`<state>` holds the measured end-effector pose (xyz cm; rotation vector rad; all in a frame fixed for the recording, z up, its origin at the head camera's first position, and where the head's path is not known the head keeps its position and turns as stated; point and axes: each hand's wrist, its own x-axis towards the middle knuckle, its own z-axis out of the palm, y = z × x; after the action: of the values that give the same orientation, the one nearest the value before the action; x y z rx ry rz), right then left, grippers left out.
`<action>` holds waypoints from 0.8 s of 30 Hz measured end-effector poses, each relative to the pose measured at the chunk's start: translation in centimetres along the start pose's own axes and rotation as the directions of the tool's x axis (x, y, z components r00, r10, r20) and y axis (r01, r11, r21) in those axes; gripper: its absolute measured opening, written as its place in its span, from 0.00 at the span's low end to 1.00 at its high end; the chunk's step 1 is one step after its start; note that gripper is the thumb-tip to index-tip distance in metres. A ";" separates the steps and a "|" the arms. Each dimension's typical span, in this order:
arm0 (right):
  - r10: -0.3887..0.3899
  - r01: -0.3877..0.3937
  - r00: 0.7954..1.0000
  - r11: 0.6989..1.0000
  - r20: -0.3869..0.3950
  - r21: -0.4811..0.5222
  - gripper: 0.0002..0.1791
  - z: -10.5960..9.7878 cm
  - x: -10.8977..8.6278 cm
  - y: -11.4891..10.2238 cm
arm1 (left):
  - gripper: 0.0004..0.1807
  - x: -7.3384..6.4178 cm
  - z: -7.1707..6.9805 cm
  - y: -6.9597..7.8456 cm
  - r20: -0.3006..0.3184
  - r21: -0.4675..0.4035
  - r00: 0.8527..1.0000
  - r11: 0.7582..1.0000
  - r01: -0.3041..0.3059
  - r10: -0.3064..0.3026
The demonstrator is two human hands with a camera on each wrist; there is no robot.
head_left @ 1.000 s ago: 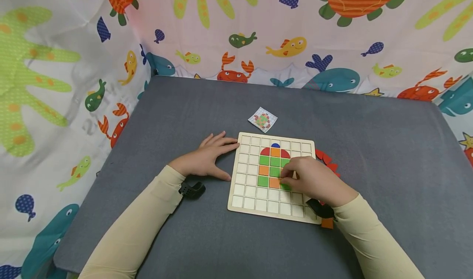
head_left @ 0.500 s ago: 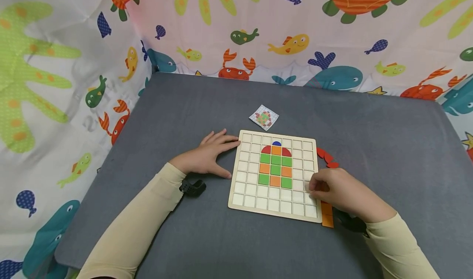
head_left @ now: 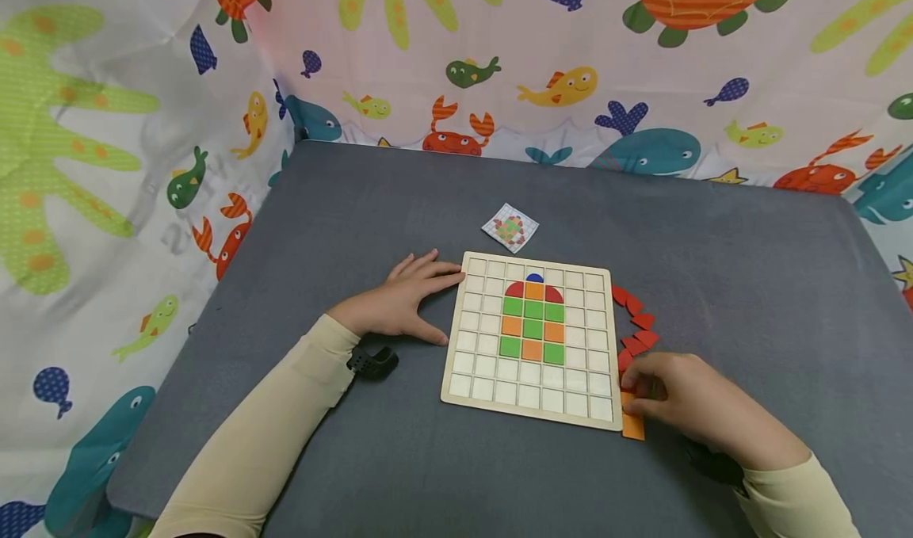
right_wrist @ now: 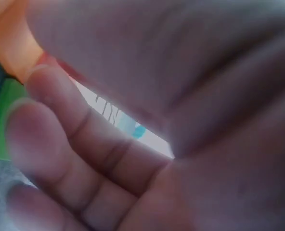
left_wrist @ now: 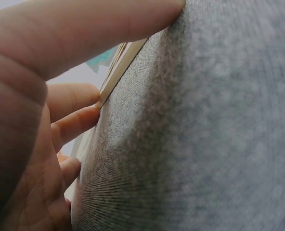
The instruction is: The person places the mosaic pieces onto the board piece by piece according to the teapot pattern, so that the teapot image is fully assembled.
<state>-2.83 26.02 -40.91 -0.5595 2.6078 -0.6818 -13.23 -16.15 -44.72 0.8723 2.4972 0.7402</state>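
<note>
A square wooden grid board [head_left: 492, 391] lies on the grey table, with green, orange, red and blue pieces set in its cells. My left hand [head_left: 399, 300] rests spread at the board's left edge. Its fingertips touch the wooden rim [left_wrist: 121, 70] in the left wrist view. At the lower right edge, my right hand [head_left: 695, 399] reaches over a row of orange square tiles [head_left: 632, 425]. Thumb and index finger are bent with their tips apart right at these tiles. The right wrist view shows an orange tile [right_wrist: 17, 41] and a green tile [right_wrist: 5, 118] beyond the fingers.
Several loose red pieces [head_left: 642, 322] lie in a curve along the board's right side. A small pattern card [head_left: 509, 227] sits beyond the board's far edge. Sea-animal fabric [head_left: 399, 62] hangs behind the table and along its left.
My right hand has gone from the middle of the board, right and toward me, to the orange tiles. An orange square now shows where its fingers were. The left hand has stayed put.
</note>
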 end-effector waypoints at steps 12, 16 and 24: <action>0.006 -0.006 1.000 1.000 -0.001 -0.013 0.10 0.4 -0.4 0.6 | 0.58 0.0 0.1 0.0 -0.003 -0.002 1.000 1.000 0.001 -0.001; 0.000 0.000 1.000 1.000 0.002 -0.010 0.10 0.4 -0.3 0.7 | 0.58 0.1 0.1 -0.2 -0.008 -0.002 1.000 1.000 -0.004 0.004; -0.013 0.013 1.000 0.999 -0.008 -0.030 0.12 0.4 -0.1 0.5 | 0.59 0.0 0.1 -0.3 -0.008 0.009 1.000 1.000 -0.010 0.010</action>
<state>-2.65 26.36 -41.52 -0.5840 2.6282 -0.6516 -13.32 -16.28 -44.96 0.8877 2.5068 0.7381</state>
